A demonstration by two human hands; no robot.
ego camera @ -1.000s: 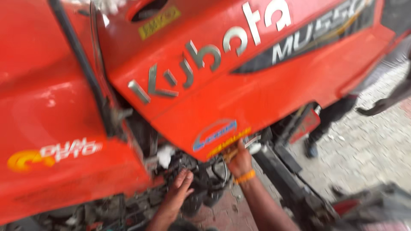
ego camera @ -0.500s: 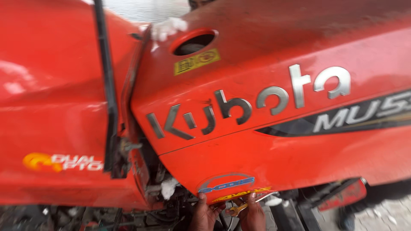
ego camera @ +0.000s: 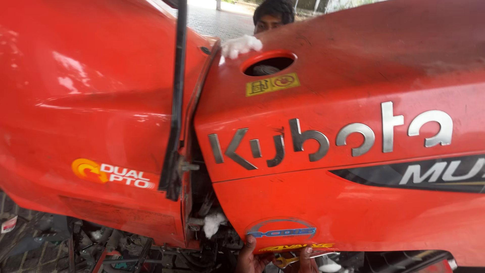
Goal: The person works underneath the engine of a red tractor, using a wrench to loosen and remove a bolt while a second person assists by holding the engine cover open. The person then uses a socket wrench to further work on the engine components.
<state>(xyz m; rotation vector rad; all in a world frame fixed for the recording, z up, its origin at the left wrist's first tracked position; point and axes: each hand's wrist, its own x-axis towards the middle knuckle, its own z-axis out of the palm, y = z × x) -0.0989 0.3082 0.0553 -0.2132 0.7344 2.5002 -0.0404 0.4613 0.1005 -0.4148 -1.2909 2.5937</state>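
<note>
both hands (ego camera: 275, 258) at orange hood (ego camera: 353, 202) lower edge, grip unclear; hood runs left-right.

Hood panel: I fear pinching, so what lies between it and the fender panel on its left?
Head view: a dark gap with a black upright bar and, lower down, a white rag wad.

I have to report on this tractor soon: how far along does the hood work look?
Done: the orange hood panel sits close against the rear body panel, a narrow gap between them. In hand: both hands, left hand and right hand, grip the hood's lower edge; another person's white-gloved hand rests on top. Left: engine parts below remain exposed, so the hood seems not fully seated.
</note>
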